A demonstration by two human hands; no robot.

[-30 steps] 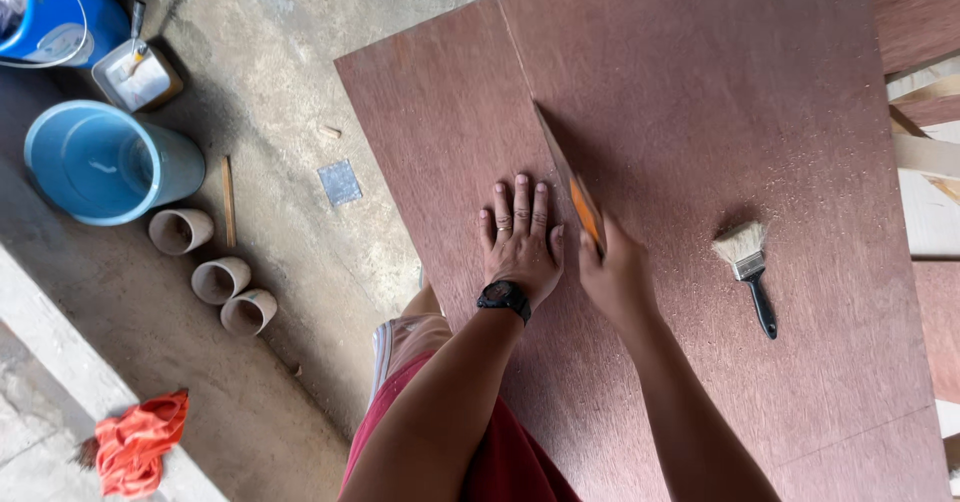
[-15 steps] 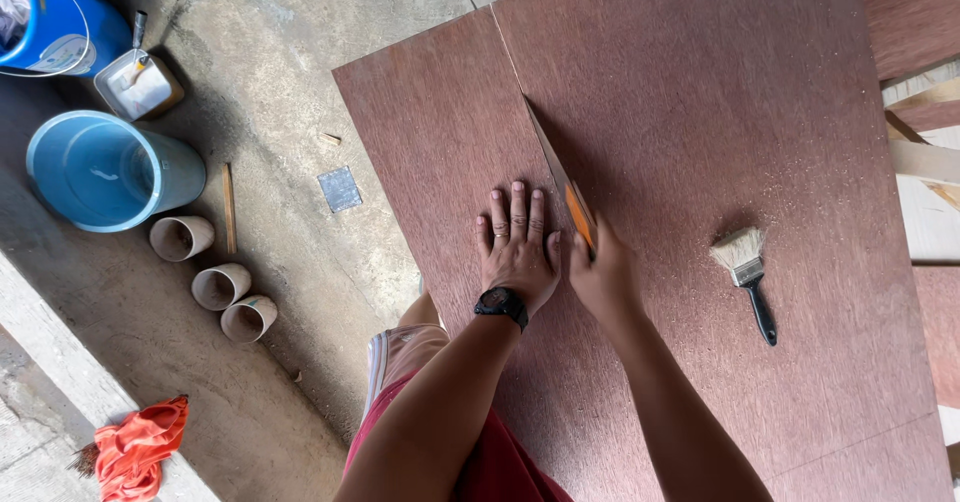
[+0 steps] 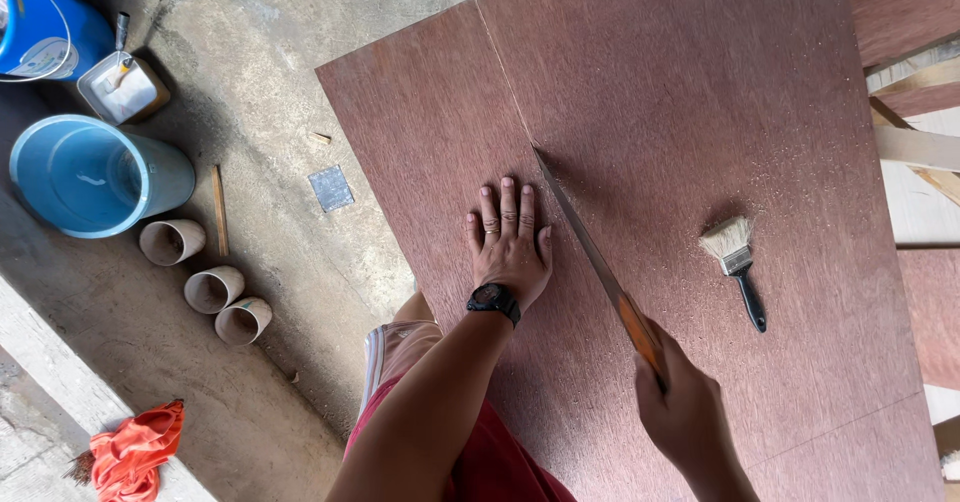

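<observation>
A large reddish-brown plywood sheet (image 3: 700,92) lies flat, with a thin saw cut running from its far edge toward me. My left hand (image 3: 508,242), with a ring and a black wristwatch, presses flat on the sheet just left of the cut, fingers spread. My right hand (image 3: 685,407) grips the orange handle of a hand saw (image 3: 585,242), whose blade slants up to the end of the cut. A paintbrush (image 3: 735,262) with pale bristles and a black handle lies on the sheet to the right of the saw. Sawdust is scattered over the board.
On the concrete floor at left stand a light blue bucket (image 3: 85,177), a darker blue container (image 3: 45,27), a small tin (image 3: 122,87), three short pipe pieces (image 3: 210,287) and a wooden stick (image 3: 219,212). An orange rag (image 3: 130,447) lies bottom left. Wooden boards (image 3: 915,82) lie at right.
My right hand has pulled the saw back toward me, so more of the blade now shows above the sheet. My left hand stays pressed in place.
</observation>
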